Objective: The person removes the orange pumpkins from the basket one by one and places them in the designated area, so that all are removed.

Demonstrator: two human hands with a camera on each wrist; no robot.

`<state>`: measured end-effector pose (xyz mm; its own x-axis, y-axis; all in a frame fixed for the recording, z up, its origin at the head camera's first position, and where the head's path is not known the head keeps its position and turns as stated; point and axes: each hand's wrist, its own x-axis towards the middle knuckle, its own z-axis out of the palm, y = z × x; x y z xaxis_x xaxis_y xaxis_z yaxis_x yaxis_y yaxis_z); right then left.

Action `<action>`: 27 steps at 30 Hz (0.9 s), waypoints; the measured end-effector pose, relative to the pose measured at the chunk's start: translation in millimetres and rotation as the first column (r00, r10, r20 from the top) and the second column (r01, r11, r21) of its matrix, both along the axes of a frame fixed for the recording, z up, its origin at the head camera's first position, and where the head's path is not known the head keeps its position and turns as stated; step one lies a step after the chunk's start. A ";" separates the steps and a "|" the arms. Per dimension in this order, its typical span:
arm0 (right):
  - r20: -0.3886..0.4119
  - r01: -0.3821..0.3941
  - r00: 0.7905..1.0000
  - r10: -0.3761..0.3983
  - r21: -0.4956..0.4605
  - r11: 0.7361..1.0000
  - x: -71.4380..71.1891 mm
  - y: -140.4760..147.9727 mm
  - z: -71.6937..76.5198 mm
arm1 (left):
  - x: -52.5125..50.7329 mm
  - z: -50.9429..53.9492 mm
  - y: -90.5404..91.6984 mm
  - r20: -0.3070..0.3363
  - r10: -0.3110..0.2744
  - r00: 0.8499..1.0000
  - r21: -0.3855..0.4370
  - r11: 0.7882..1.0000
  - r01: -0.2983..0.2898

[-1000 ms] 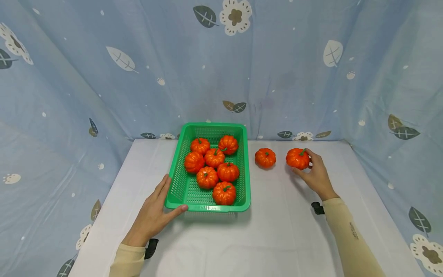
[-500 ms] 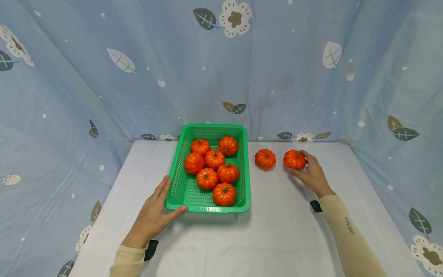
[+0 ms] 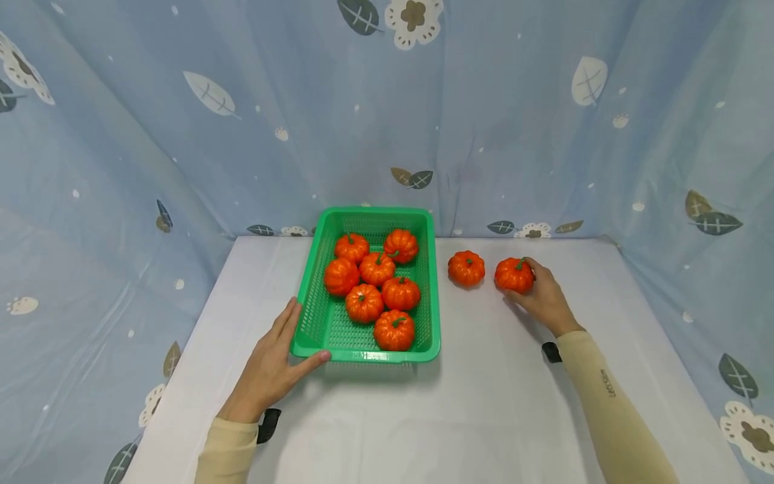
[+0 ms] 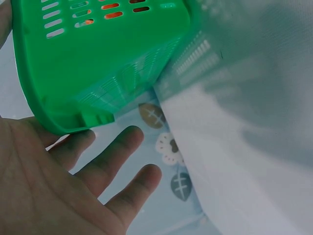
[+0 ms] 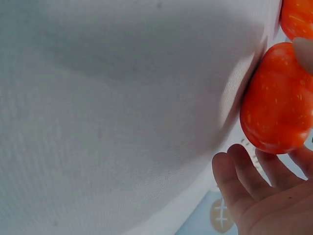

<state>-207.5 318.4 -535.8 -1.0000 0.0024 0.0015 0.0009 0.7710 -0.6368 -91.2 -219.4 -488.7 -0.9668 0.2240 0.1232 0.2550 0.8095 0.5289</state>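
"On the right half of the white table [image 3: 478, 403], what does the right hand [image 3: 549, 306] have?"

"One ribbed orange pumpkin [image 3: 512, 276], pinched. Thumb against its near side, fingers at the far side, the pumpkin between them. Green stem [image 3: 520, 263] leans close to the far fingertip. Seen from the right wrist, the little finger stands clear of the skin."

"Lifted or resting?"

"Can't tell. It sits low, right by the tabletop."

"Its neighbour?"

"A second pumpkin [image 3: 466, 269], just to the left, a gap between the two. No finger on it. It lies between the held one and the green plastic basket [image 3: 345, 355]."

"And the left hand [image 3: 263, 376]?"

"At the basket's near left corner. Thumb on the near rim, fingers straight and spread along the left side. From the left wrist, their tips fan apart, at least two of them clear of the plastic."

"Inside the basket?"

"Seven pumpkins [image 3: 364, 304], mostly bunched, one nearest the front rim. None touched by the left fingers."

"Surroundings?"

"Beige sleeves [image 3: 595, 396] on both arms. Blue cloth [image 3: 338, 134] behind, printed with leaves and flowers, meeting the table's back edge."
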 end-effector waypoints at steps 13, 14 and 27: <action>-0.121 0.056 0.991 -0.061 -0.040 0.998 7.5 -6.9 14.3 | 0.5 0.3 1.5 0.013 0.008 1.000 -0.004 1.000 -0.008; -0.148 0.056 0.987 -0.062 -0.045 0.997 8.1 -8.6 17.6 | 0.1 0.9 1.8 0.015 0.008 1.000 -0.003 1.000 -0.008; -0.385 -0.181 0.915 0.121 -0.124 0.975 17.2 -57.1 59.5 | 0.6 -0.3 2.2 0.001 0.031 1.000 -0.008 0.999 -0.031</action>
<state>-190.3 261.3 -476.3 -0.9148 -0.1184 0.3863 -0.3688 0.6352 -0.6786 -90.6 -217.3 -488.9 -0.9734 0.1948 0.1206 0.2291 0.8215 0.5222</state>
